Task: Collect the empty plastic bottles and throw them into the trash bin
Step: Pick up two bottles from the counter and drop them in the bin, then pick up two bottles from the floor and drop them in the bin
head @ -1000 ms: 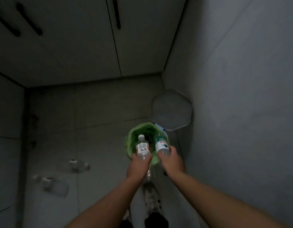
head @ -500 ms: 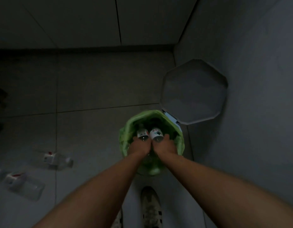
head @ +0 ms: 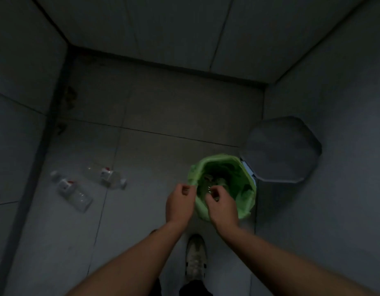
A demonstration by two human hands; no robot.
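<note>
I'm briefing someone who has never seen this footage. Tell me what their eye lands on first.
The bright green bag lining the trash bin stands out in the dim room, at the right wall with its grey lid flipped open. Both bare hands hover at its near rim, the left hand curled at the edge, the right hand over the opening. Two clear plastic bottles lie on the tiled floor to the left.

Dim, grainy light throughout. Contents of the trash bin are a murky tangle; bottle shapes there cannot be made out, and the right hand covers the bin's near rim. Two bottles on the floor at left are blurred, labels unreadable. Shoe partly hidden by dark trouser leg. Both forearms cut off by bottom edge.
</note>
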